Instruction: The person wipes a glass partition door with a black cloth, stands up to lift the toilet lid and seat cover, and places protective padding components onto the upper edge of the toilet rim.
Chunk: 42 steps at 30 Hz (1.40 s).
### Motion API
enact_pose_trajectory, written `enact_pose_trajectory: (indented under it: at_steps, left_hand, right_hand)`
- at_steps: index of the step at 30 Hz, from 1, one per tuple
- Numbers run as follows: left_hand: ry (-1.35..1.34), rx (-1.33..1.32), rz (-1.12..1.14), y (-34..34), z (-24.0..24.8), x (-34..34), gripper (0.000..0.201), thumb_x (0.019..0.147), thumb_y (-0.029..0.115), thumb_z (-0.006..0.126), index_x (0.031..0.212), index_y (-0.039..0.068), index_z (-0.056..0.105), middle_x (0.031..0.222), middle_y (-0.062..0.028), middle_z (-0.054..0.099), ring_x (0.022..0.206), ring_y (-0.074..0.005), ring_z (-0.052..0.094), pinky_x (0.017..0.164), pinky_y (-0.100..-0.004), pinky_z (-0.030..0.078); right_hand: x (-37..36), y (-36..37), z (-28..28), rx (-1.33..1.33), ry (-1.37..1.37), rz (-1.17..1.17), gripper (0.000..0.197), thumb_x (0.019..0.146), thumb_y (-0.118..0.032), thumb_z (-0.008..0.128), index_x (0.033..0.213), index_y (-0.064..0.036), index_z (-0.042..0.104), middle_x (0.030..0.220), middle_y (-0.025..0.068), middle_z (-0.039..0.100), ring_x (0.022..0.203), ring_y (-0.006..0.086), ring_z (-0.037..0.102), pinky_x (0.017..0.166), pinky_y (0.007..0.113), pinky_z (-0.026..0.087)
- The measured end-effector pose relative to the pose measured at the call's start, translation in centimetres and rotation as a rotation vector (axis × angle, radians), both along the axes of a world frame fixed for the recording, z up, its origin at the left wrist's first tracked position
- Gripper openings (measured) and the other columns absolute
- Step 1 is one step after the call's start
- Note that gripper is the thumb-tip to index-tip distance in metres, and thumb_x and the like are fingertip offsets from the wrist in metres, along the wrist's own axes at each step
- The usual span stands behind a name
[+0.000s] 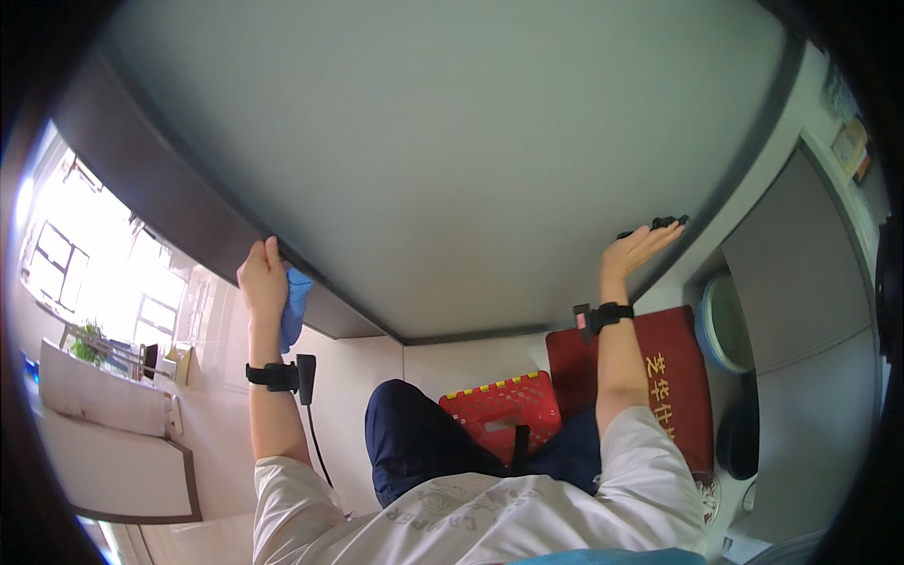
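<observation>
My left hand (263, 281) is closed at the left edge of a large grey panel (471, 160) with dark edges. A blue cloth (297, 309) hangs from under its palm, against the panel's side. My right hand (643, 247) lies at the panel's right part with the fingers stretched out. Just behind those fingertips is a small dark shape (670, 222) that I cannot make out. Both wrists wear black straps, each with a small box; a cable runs down from the left one.
A red perforated plastic basket (504, 414) with a yellow-marked rim is between my legs. Right of it lies a red mat (678, 377) with yellow lettering. Farther right are a round pale-green basin (730, 325) and a grey cabinet door (800, 264). Bright windows (104, 245) and a plant (89, 344) are at left.
</observation>
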<state>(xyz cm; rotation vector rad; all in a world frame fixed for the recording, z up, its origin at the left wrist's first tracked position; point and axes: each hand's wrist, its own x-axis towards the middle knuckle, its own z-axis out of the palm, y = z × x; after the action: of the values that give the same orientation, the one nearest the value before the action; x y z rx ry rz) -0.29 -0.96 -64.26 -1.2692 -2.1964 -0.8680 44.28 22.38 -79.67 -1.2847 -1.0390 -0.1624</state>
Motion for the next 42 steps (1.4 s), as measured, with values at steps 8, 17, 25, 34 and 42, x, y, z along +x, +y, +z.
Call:
enact_pose_trajectory:
  at_steps: [8, 17, 25, 34, 42]
  left_hand:
    - [-0.087, -0.001, -0.053, -0.1, -0.6, 0.0, 0.035, 0.094, 0.029, 0.046, 0.081, -0.002, 0.057, 0.07, -0.0223, 0.058, 0.067, -0.0402, 0.057, 0.061, -0.0434, 0.044]
    - [-0.418, 0.107, -0.269, -1.3, -5.5, -1.4, 0.032, 0.096, 0.023, 0.045, 0.116, 0.002, 0.059, 0.1, -0.0105, 0.067, 0.095, -0.0193, 0.062, 0.084, -0.028, 0.045]
    - [-0.545, 0.002, -0.128, -6.6, -13.9, -2.4, 0.028, 0.096, 0.02, 0.046, 0.117, 0.007, 0.06, 0.092, -0.0066, 0.069, 0.077, -0.0111, 0.059, 0.072, -0.0241, 0.045]
    - [-0.614, -0.033, -0.03, -13.4, -18.7, -2.4, 0.025, 0.093, 0.015, 0.052, 0.115, 0.006, 0.061, 0.086, -0.0068, 0.068, 0.053, -0.0029, 0.043, 0.046, -0.019, 0.036]
    - [-0.675, -0.106, 0.045, -16.6, -20.4, 0.0, 0.027, 0.093, 0.018, 0.052, 0.116, 0.005, 0.06, 0.086, -0.0033, 0.066, 0.055, -0.0019, 0.042, 0.048, -0.0176, 0.034]
  right_hand:
    - [-19.7, -6.9, 5.4, 0.197, -0.446, 0.335, 0.05, 0.088, -0.027, 0.042, 0.132, -0.0032, 0.036, 0.138, 0.0228, 0.028, 0.128, 0.0391, 0.025, 0.102, 0.054, 0.021]
    - [-33.0, -11.0, 9.9, 0.498, -0.848, 0.643, 0.043, 0.081, -0.018, 0.053, 0.123, -0.0125, 0.053, 0.135, -0.0043, 0.042, 0.125, 0.0132, 0.035, 0.101, 0.036, 0.026]
    - [-33.8, -11.4, -1.8, 0.514, -1.373, 0.741, 0.051, 0.084, -0.021, 0.049, 0.135, -0.0168, 0.045, 0.145, -0.0044, 0.033, 0.134, 0.0101, 0.024, 0.111, 0.036, 0.012]
    - [-32.2, -10.6, -17.7, 0.066, -1.562, 1.377, 0.067, 0.086, -0.002, 0.04, 0.145, -0.006, 0.009, 0.153, 0.0015, 0.009, 0.139, 0.0114, 0.011, 0.114, 0.028, 0.013]
    - [-32.0, -10.9, -25.1, -0.171, -1.402, 1.617, 0.069, 0.082, 0.003, 0.044, 0.144, -0.0046, 0.016, 0.151, 0.0027, 0.016, 0.137, 0.0163, 0.019, 0.113, 0.029, 0.017]
